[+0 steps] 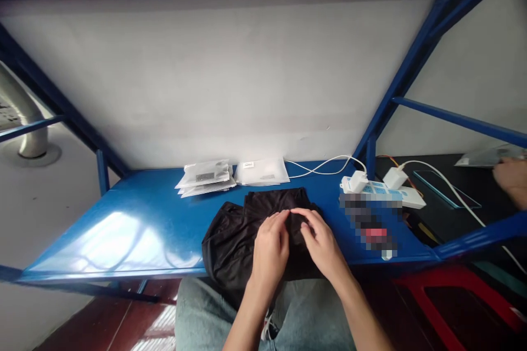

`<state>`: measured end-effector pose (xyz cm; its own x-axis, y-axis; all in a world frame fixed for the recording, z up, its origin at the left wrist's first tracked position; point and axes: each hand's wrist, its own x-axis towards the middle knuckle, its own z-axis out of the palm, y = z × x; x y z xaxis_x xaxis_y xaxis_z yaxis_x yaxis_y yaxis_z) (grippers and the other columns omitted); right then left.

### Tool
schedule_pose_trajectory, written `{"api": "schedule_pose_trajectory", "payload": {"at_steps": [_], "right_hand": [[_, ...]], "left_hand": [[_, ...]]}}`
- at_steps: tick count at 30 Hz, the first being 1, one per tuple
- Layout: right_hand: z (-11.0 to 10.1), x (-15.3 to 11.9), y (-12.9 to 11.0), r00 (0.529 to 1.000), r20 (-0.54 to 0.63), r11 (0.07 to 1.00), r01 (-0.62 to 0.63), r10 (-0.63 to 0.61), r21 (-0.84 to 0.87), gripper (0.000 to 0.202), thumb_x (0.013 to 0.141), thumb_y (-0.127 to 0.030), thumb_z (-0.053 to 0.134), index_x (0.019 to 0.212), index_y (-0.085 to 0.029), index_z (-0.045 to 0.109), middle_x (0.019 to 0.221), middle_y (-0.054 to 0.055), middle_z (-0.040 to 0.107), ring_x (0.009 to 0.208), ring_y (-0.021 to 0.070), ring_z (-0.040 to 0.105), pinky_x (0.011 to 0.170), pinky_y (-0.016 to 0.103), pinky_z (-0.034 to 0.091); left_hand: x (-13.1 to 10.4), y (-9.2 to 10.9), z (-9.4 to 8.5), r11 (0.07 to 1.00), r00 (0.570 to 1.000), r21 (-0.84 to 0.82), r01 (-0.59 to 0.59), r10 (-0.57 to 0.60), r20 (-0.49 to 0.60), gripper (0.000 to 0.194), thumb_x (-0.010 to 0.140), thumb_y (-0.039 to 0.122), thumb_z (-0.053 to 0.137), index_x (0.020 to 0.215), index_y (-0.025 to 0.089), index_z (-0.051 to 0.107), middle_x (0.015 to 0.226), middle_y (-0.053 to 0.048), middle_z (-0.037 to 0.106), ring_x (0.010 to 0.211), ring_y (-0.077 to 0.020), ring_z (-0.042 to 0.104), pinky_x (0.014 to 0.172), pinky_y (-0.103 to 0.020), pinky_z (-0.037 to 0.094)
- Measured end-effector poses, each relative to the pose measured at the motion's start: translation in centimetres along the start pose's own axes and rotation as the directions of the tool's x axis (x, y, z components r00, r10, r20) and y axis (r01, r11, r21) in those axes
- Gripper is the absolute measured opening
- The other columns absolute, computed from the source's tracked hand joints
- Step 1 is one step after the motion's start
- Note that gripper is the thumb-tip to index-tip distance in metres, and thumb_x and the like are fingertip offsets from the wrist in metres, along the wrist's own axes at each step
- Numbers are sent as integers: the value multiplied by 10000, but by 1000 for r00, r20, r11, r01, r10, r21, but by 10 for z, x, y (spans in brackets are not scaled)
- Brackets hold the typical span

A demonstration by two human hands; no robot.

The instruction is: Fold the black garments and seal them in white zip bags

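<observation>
I have both hands over the black cloth, which lies bunched at the middle of the worktop's front edge, its near part spilling over that edge towards the lap; I take it to sit there so that both hands can reach it with the elbows low. The left hand bends down onto the cloth with its fingers close together; whether they pinch any fabric I cannot tell from here, because the back of the hand hides it. The right hand is partly open, thumb standing off the forefinger, no grip showing, and its forefinger tip comes almost against the left fingertips, probably to work one small spot from both sides. Near the back edge, left of the middle, I see a stack of bags, with a single bag just beside it, likely set there to leave the front edge to the cloth. The strip straddles the right edge near the back corner, perhaps so its chargers can serve both sides.
</observation>
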<state>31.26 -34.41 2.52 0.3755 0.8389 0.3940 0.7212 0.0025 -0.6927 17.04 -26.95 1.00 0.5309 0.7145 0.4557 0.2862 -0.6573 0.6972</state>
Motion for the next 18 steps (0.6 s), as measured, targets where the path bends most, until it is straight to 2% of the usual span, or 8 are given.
{"api": "schedule_pose_trajectory", "payload": {"at_steps": [2,4,6,8,10,13,16,18], "right_hand": [[-16,-15,23,995,-68,982,-81,70,-168,345,988,-248,441,1233,-281,682,1146,80,664,996,233,686,857,362,574],[-25,-30,45,988,-101,932,-144,117,-332,294,979,-296,493,1159,-294,725,1092,84,646,931,247,681,807,380,572],[-28,-40,61,988,-89,911,-149,125,-384,285,985,-330,506,1135,-298,746,1055,84,634,918,252,677,820,394,571],[-27,-43,70,991,-78,917,-131,109,-378,304,999,-350,493,1155,-292,747,1060,89,632,923,256,674,847,408,568],[-26,-40,70,991,-112,910,-115,76,-399,310,997,-368,499,1160,-299,754,1097,100,632,926,269,666,864,440,558],[-24,-22,63,985,-169,906,-83,13,-415,312,983,-404,527,1190,-332,750,1187,105,630,977,296,660,875,472,544],[-20,13,59,997,-63,948,20,-43,-318,326,995,-406,516,1237,-330,722,1242,94,634,1089,295,654,949,453,535],[-12,48,62,997,64,971,64,-51,-231,318,999,-378,516,1242,-316,712,1240,82,642,1147,282,642,1019,433,512]], "left_hand": [[1,8,21,992,994,99,-76,68,88,372,1040,205,460,1363,238,642,1404,-80,675,1350,-257,603,1175,-514,471],[-2,12,37,978,983,183,-97,66,172,349,1045,236,488,1350,258,656,1440,-66,650,1390,-274,569,1184,-567,446],[-5,15,46,969,971,225,-100,47,233,356,1051,259,497,1378,278,639,1494,-49,605,1434,-276,523,1198,-587,423],[-9,14,44,975,964,201,-97,42,262,384,1061,279,489,1429,295,598,1541,-33,556,1462,-254,490,1215,-559,412],[-12,8,33,987,968,141,-83,46,245,419,1072,289,468,1484,301,543,1573,-29,520,1466,-216,484,1218,-485,432],[-17,-19,-3,983,991,166,-75,55,120,458,1066,244,457,1518,302,500,1582,-41,510,1459,-201,492,1228,-459,422],[-11,-58,-52,954,999,299,-39,46,-15,377,1037,200,479,1370,272,640,1467,-70,627,1390,-253,572,1192,-516,451],[6,-80,-80,943,1000,334,-7,16,-25,316,1034,207,489,1264,240,703,1349,-88,705,1269,-261,663,1102,-466,533]]}}
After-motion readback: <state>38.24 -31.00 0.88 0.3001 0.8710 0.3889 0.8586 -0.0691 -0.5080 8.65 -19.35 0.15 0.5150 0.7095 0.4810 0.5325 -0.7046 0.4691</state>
